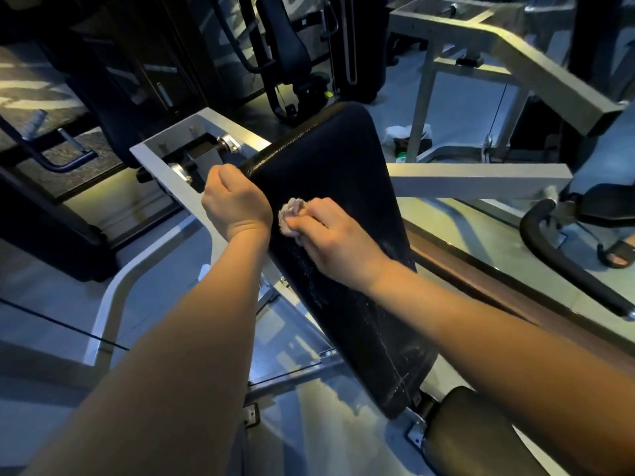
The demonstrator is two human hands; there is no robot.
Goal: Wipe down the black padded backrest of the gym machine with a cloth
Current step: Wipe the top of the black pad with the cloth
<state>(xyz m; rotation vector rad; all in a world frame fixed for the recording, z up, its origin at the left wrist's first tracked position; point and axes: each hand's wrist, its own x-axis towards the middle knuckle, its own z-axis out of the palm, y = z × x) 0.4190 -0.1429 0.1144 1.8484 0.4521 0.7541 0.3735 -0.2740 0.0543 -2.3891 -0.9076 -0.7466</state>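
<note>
The black padded backrest (330,159) runs from the upper centre down to the lower right, tilted, with wet streaks and cracks on its lower part. My right hand (330,235) presses a bunched pale cloth (290,214) against the pad's middle, near its left edge. My left hand (235,201) is closed around the backrest's left edge, just beside the cloth. The fingers of my left hand wrap behind the pad and are hidden.
A silver metal frame (165,156) with bolts surrounds the backrest on the left. Another grey frame (481,176) crosses on the right. A black seat pad (481,431) lies at the lower right. A person's sandalled foot (618,250) stands at the right edge. Dark machines fill the background.
</note>
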